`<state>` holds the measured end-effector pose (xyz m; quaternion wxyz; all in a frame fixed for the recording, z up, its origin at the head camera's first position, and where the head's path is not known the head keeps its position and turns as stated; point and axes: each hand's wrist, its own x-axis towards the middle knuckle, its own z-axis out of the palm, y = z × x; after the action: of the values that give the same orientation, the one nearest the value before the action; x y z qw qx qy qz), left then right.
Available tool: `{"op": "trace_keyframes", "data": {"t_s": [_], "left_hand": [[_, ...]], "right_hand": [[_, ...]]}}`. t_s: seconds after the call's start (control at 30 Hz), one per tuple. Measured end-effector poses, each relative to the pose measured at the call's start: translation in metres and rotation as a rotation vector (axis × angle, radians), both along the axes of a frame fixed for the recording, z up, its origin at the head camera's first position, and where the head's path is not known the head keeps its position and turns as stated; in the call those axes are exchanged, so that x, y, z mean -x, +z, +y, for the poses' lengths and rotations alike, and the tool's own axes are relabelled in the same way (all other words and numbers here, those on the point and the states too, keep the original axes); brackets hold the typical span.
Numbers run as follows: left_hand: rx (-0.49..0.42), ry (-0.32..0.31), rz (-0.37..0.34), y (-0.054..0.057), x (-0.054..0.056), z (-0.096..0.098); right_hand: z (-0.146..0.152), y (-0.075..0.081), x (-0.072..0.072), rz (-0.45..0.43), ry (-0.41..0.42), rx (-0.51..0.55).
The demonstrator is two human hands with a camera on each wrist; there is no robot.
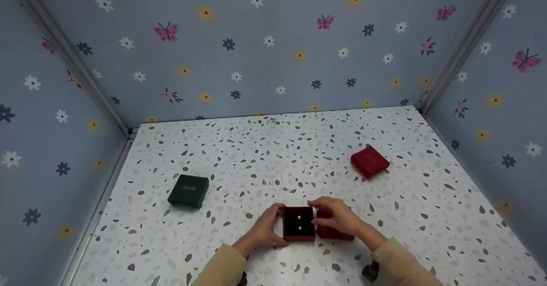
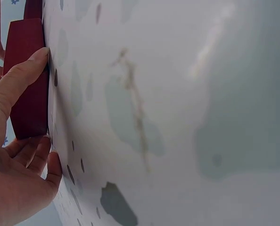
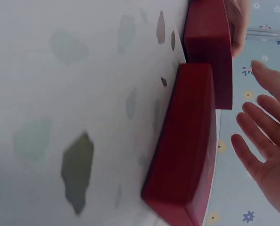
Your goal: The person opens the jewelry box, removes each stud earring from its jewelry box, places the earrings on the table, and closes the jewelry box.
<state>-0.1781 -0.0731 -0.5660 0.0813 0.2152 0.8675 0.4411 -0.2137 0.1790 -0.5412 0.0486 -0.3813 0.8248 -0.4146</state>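
Observation:
A small red jewelry box [image 1: 299, 238] stands on the table with its black insert facing up. Two pearl-like earring studs [image 1: 299, 228] sit in that insert, one behind the other. My left hand [image 1: 263, 230] grips the box from the left, its thumb [image 2: 29, 70] on the near side and its fingers at the far side. Against the box's right side lies a red lid [image 3: 182, 141], partly covered in the head view by my right hand [image 1: 339, 215]. That hand hovers over the lid with fingers loosely spread, fingertips close to the box's right edge.
A closed dark green box [image 1: 188, 190] with gold lettering lies on the left of the speckled table [image 1: 265, 157]. Another red box [image 1: 370, 162] lies turned at an angle at the back right. Flower-patterned walls [image 1: 273, 63] enclose the back and both sides.

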Motion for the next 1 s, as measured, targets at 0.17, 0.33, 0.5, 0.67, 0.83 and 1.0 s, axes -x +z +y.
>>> {"op": "trace_keyframes", "data": {"t_s": [0.17, 0.33, 0.5, 0.67, 0.83, 1.0], "left_hand": [[0.007, 0.005, -0.017, 0.000, 0.000, 0.000], [0.005, 0.004, -0.023, 0.000, 0.000, 0.001], [-0.008, 0.005, -0.026, 0.000, -0.001, 0.001], [-0.006, 0.014, -0.026, 0.001, -0.001, 0.001], [-0.004, 0.014, -0.026, 0.002, -0.001, 0.001], [0.000, 0.015, -0.023, 0.002, -0.001, 0.001]], "right_hand": [[-0.009, -0.005, 0.001, 0.022, -0.036, 0.058], [-0.016, -0.010, 0.003, 0.034, -0.069, 0.082], [-0.024, -0.004, -0.001, 0.028, -0.082, 0.093], [-0.030, -0.005, -0.002, -0.015, -0.104, 0.060], [-0.031, -0.015, 0.003, -0.012, -0.122, 0.022], [-0.033, -0.014, 0.004, -0.006, -0.108, -0.017]]}}
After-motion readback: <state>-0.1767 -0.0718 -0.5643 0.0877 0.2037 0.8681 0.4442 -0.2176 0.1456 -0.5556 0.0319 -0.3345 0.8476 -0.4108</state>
